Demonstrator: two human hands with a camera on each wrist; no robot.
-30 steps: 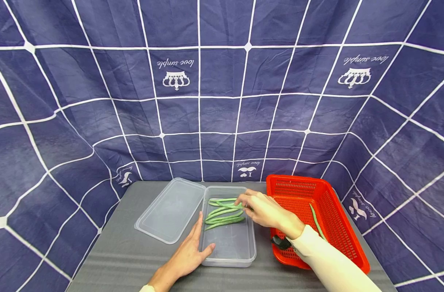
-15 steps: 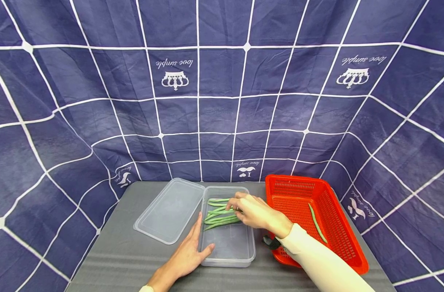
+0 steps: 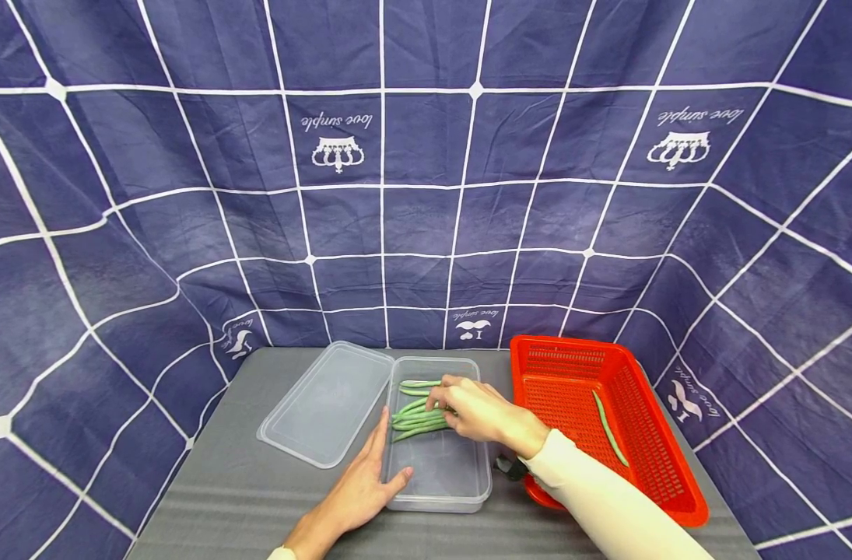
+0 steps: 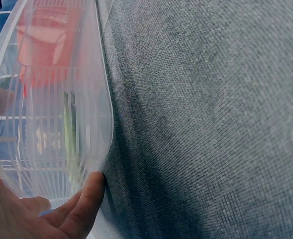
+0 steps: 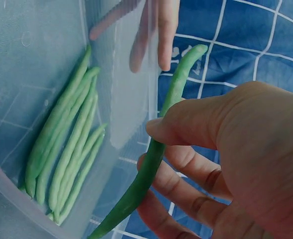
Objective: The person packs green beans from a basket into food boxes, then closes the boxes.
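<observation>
Blue curtain [image 3: 418, 222], inverted print: "love simple" [image 3: 337, 121] high behind clear box [image 3: 440, 467], to its left and right; "I" [image 3: 479, 335] low behind it.

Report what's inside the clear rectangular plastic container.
Several long green beans lie side by side in the far half of the container. In the head view, the right hand, pinching another green bean, hides their right ends; their exact number is unclear.

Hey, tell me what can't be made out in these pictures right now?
Head view: the right hand covers the right ends of the beans in the box.
Head view: the sleeve hides part of the basket.
Right wrist view: the picture's bottom edge cuts off the held bean.
Left wrist view: the beans blur through the box wall, too indistinct to count.
</observation>
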